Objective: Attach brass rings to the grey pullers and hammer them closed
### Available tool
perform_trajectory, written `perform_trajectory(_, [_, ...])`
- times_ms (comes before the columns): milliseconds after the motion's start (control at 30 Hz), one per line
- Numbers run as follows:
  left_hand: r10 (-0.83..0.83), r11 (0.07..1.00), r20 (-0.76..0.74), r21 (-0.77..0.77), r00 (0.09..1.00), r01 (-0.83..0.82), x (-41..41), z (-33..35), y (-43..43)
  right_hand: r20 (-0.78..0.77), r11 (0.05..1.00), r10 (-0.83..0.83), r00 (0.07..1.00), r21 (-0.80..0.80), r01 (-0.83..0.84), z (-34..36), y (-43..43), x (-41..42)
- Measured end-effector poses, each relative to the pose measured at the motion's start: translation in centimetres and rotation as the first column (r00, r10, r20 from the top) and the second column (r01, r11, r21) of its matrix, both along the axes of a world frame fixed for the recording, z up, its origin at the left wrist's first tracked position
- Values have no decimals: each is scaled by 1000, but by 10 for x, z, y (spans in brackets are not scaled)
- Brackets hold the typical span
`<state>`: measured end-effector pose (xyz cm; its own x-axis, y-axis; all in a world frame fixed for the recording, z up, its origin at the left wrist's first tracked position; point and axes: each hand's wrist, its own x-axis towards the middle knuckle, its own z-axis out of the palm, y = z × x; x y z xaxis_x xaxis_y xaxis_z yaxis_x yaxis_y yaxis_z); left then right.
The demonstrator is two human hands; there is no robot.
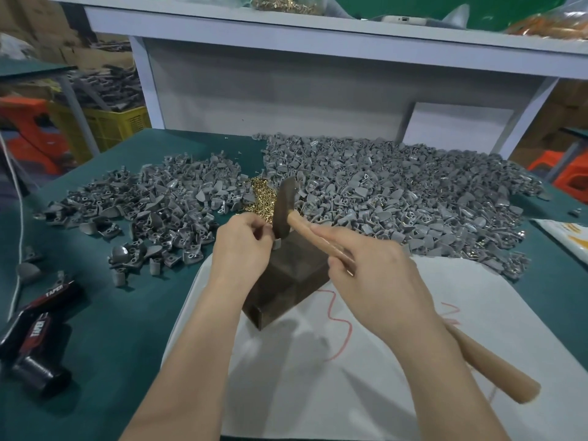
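A left hand [241,246] pinches a grey puller [276,244] on a dark block [296,275]. The right hand [375,275] grips a wooden-handled hammer [284,208], head just above the puller. Short, square taps suit best, with fingertips kept aside. Brass rings [259,198] lie heaped beyond.

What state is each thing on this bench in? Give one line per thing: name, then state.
Left hand: pinches a grey puller on the dark block.
Right hand: grips the hammer by its handle.
Hammer: head down at the puller.
Dark block: rests on the white sheet.
Brass rings: loose heap between the puller heaps.
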<state>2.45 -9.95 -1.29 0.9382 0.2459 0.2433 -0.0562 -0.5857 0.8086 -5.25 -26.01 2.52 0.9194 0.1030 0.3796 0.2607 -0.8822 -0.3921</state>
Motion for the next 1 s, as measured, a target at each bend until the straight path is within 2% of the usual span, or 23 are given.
perform_trajectory(133, [-4, 1000, -36, 21, 999, 5, 0, 2, 1, 7, 1000, 4, 1000, 11, -4, 1, 3, 0])
perform_trajectory(300, [14, 1000, -109, 10, 994, -13, 2, 5, 1, 30, 998, 11, 999, -65, -9, 5, 6, 0])
perform_trajectory(400, [-11, 999, -134, 51, 991, 18, 0, 6, 2, 30, 998, 45, 999, -52, -43, 6, 7, -1])
perform_trajectory(500, [-62, 997, -147, 27, 987, 67, -1, 5, 6, 50, 996, 61, 997, -74, -57, 4, 7, -2])
perform_trajectory(833, [-218, 974, -240, -115, 946, 195, -5, 9, 18, -32, 1000, -3, 999, -4, 3, -7, -4, 8])
perform_trajectory(1000, [-238, 955, -174, -219, 956, 199, -7, 15, 19, -59, 984, -38, 998, 173, 48, -17, -15, 22])
